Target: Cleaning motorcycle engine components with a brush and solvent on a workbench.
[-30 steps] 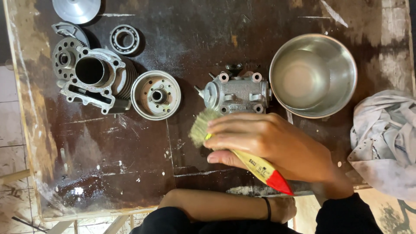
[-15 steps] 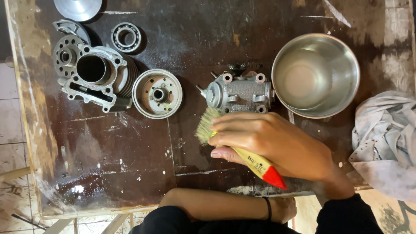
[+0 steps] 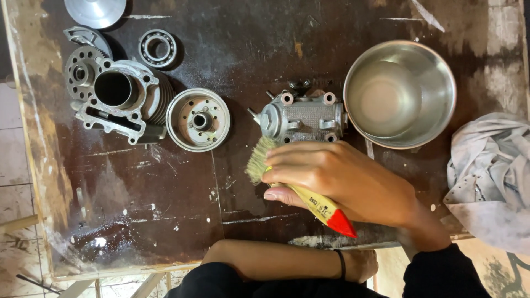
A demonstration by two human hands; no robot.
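Head view, right hand (image 3: 342,179) curled palm-down around a paintbrush (image 3: 292,187), bristles touching the grey engine part (image 3: 301,118) beside the steel bowl (image 3: 400,94), left hand (image 3: 361,265) tucked along the table edge (image 3: 127,269), fingers hidden so grip cannot be told, brush handle mostly covered.

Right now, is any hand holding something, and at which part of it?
The right hand holds a paintbrush around the middle of its yellow handle, bristles against the metal engine part. The left forearm rests at the table edge; its hand holds nothing visible.
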